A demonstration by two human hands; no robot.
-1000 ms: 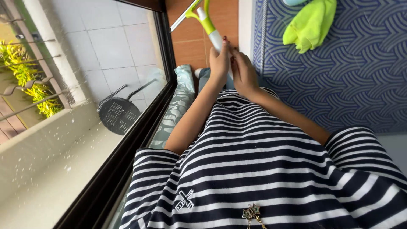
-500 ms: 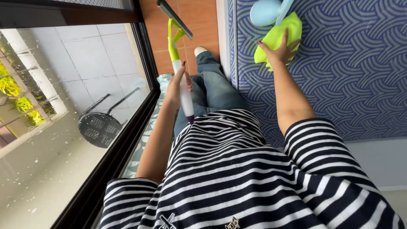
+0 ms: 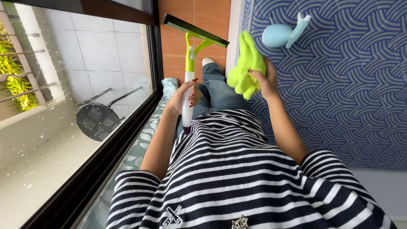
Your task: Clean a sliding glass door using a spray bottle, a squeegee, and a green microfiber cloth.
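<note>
Now the left hand (image 3: 183,96) grips the squeegee (image 3: 189,68); at two o'clock, the right hand (image 3: 266,78) clutches the cloth (image 3: 246,68), seemingly readying a careful window wipe.

A window squeegee (image 3: 189,63) stands nearly upright at about 11 o'clock. Its white handle runs up into a lime-green fork that carries a dark blade bar, which slants down from upper left to lower right. The handle's lower end is dark purple, and the left hand (image 3: 183,96) is wrapped around the white shaft. At 12 o'clock a lime-green cloth (image 3: 246,65) hangs crumpled and bunched, pinched in the right hand (image 3: 266,79) above the blue wave-patterned bed (image 3: 352,97).
</note>
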